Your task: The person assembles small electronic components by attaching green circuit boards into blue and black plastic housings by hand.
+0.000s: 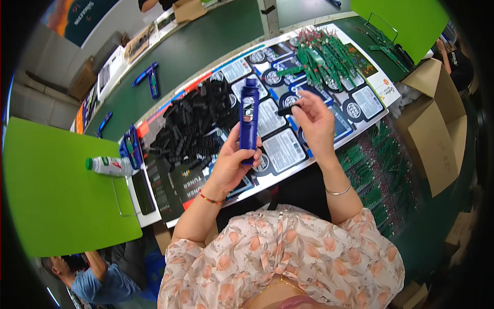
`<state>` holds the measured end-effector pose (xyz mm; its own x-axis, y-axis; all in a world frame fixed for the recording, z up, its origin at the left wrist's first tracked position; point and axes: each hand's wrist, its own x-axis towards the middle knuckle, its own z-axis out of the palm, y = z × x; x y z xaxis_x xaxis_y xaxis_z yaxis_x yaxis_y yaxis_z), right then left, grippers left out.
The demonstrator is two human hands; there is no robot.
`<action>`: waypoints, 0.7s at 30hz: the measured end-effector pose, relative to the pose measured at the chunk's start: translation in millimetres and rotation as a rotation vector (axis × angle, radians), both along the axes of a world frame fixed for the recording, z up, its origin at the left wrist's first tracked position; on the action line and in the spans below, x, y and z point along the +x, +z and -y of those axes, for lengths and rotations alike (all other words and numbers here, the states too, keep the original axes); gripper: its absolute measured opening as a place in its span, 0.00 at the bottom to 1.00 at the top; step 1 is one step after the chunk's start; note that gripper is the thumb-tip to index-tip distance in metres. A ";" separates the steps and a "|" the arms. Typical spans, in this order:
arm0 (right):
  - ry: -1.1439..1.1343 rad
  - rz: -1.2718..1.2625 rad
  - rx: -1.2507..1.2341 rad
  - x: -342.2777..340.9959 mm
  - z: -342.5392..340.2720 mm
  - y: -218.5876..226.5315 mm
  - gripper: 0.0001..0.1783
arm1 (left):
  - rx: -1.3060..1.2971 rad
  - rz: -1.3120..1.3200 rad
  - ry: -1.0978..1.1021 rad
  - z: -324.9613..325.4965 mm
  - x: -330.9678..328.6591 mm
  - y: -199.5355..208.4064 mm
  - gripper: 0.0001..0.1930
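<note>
Upright in my left hand (230, 164) is a long blue plastic casing (249, 135), gripped round its lower end, with an oblong opening in its upper half and a narrower top. My right hand (316, 123) is just to the right of it, pinching a small black plastic piece (285, 110) between thumb and fingers; the piece and the casing are apart. Left of the casing lies a big heap of black plastic parts (185, 123). Beyond my right hand, narrow green circuit boards (324, 59) with reddish wires are piled up.
Printed sheets (280, 149) cover the table. At the left are a white bottle (109, 166), a phone (143, 192) and blue casings (153, 83). Green panels (62, 190) flank me. More circuit boards (378, 175) and an open cardboard box (432, 129) are at right. A person (103, 280) sits lower left.
</note>
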<state>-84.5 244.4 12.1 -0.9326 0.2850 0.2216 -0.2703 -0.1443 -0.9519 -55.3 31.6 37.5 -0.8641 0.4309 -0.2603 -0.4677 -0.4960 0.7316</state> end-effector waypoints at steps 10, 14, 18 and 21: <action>0.224 -0.099 0.561 17.3 40.6 29.7 0.09 | 0.096 0.069 0.012 6.2 47.3 -24.3 0.43; 0.234 -0.105 0.619 19.6 45.4 29.3 0.09 | 0.120 0.044 -0.015 9.3 49.9 -25.6 0.45; 0.115 -0.263 0.752 19.7 47.5 21.5 0.11 | 0.119 0.030 -0.024 10.1 53.7 -26.0 0.44; 0.090 -0.199 0.739 24.5 53.0 25.1 0.18 | 0.088 -0.003 -0.004 9.6 56.4 -27.4 0.41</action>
